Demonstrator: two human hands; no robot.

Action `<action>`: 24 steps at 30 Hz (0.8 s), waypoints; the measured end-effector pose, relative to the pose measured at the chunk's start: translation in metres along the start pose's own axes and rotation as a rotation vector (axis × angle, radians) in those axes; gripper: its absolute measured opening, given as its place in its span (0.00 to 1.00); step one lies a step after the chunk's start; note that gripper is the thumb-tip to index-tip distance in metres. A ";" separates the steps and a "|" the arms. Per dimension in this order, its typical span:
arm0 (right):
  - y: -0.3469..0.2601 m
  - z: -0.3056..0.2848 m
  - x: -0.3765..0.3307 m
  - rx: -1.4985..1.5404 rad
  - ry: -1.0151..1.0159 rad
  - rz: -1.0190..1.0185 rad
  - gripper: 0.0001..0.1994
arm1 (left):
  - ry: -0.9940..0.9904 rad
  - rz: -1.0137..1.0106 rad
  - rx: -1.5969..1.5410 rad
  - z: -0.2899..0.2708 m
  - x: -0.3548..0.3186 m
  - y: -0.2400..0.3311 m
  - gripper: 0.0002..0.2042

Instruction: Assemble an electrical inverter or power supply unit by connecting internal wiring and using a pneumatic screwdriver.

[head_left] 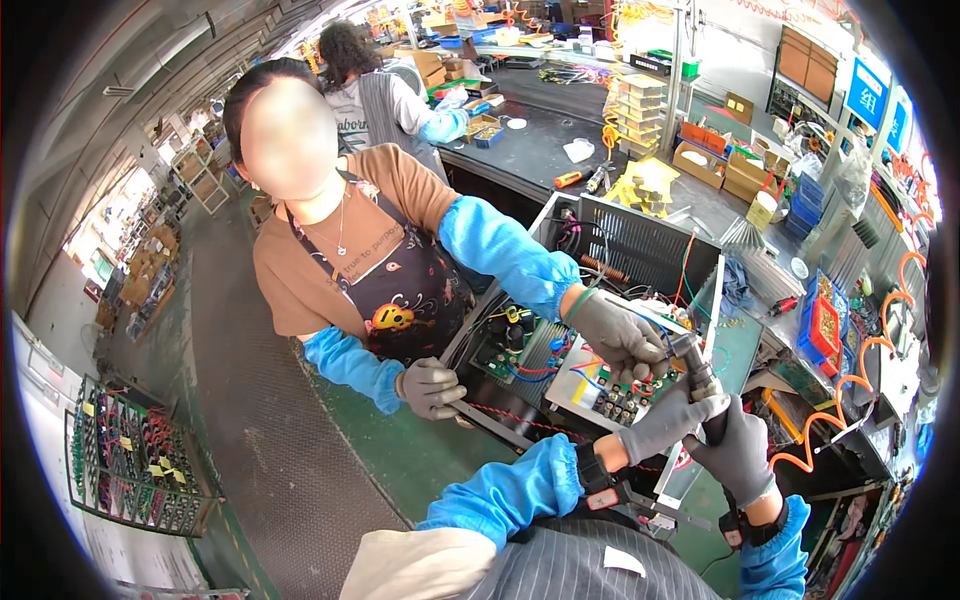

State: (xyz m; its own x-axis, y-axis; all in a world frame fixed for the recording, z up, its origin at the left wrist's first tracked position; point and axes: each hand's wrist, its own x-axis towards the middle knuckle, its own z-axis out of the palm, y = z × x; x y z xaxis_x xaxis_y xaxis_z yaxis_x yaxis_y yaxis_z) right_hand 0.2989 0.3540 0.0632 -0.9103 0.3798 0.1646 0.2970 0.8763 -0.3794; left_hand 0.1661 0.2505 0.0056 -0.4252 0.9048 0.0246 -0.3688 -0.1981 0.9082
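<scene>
In my gloved right hand [738, 458] is the handle of a black angled power driver [700, 372], its head pointing up over the right side of an open metal chassis [655, 222]. My gloved left hand [668, 428] closes around the driver's body just below the head. Beside the head, a co-worker's grey-gloved hand [612, 328] reaches over a green circuit board [620, 404] with dark terminals. Red, blue and green wires run through the chassis. What the driver's tip touches is hidden.
A co-worker in blue sleeves stands across the chassis, the other gloved hand [432, 388] on its near left edge. An orange coiled hose [848, 382] hangs at the right. Blue and red parts bins [822, 322] stand on the right bench. A wire rack [140, 455] is at the far left.
</scene>
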 end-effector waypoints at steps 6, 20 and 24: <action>0.002 0.003 -0.005 0.030 0.014 -0.005 0.29 | 0.053 0.033 0.044 0.003 -0.005 -0.001 0.15; 0.001 -0.008 0.005 0.063 -0.102 0.044 0.34 | 0.022 -0.022 0.108 -0.001 -0.011 0.026 0.18; 0.005 -0.014 0.006 0.190 -0.147 0.105 0.37 | -0.023 -0.038 0.074 -0.007 -0.003 0.024 0.20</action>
State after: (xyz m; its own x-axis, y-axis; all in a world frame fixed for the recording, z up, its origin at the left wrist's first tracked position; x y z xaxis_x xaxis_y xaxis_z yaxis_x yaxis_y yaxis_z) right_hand 0.2993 0.3644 0.0750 -0.9135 0.4066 -0.0130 0.3450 0.7574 -0.5544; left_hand 0.1526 0.2404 0.0246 -0.3926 0.9197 -0.0016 -0.3218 -0.1357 0.9370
